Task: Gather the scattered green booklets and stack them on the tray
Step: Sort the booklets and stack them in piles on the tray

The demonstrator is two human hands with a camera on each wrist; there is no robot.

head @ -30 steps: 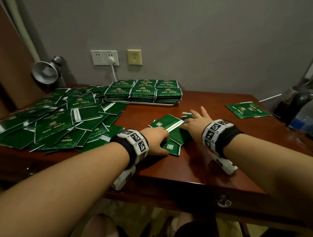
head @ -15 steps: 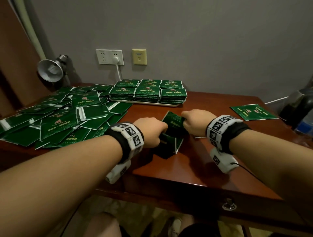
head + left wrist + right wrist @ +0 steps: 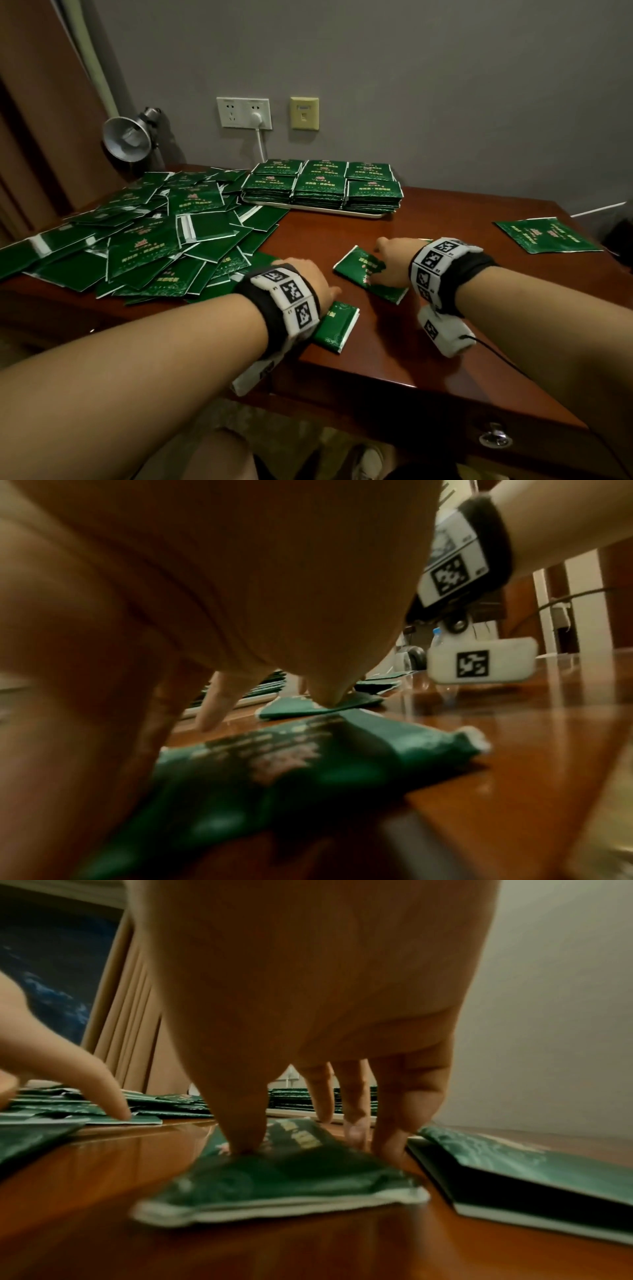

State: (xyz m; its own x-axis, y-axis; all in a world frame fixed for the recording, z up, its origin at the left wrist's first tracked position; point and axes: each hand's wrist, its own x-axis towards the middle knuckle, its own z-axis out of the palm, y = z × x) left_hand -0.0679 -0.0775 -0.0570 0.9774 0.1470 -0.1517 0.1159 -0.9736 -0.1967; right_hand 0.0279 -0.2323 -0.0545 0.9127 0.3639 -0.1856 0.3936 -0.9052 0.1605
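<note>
Green booklets fill the white tray [image 3: 308,207] at the back in neat stacks [image 3: 320,186]. A big loose pile [image 3: 154,240] covers the desk's left half. My right hand [image 3: 390,262] [image 3: 308,1139] grips a thin bundle of booklets [image 3: 359,270] [image 3: 284,1177] lying flat, thumb on top and fingers at its far edge. My left hand [image 3: 305,274] reaches toward the pile's near edge with straight fingers [image 3: 212,710] touching down. Another small bundle [image 3: 337,325] [image 3: 308,764] lies flat under my left wrist. A spread booklet [image 3: 544,234] lies alone at the far right.
A metal desk lamp [image 3: 126,137] stands at the back left, near a wall socket [image 3: 245,113] with a white plug and cord. The desk's front edge [image 3: 376,375] runs just below my wrists. A dark object [image 3: 621,236] sits at the right edge.
Half a second ago both hands held a bundle upright on its edge between them. Now the booklets lie flat, my hands have parted, and my left hand has shifted toward the pile.
</note>
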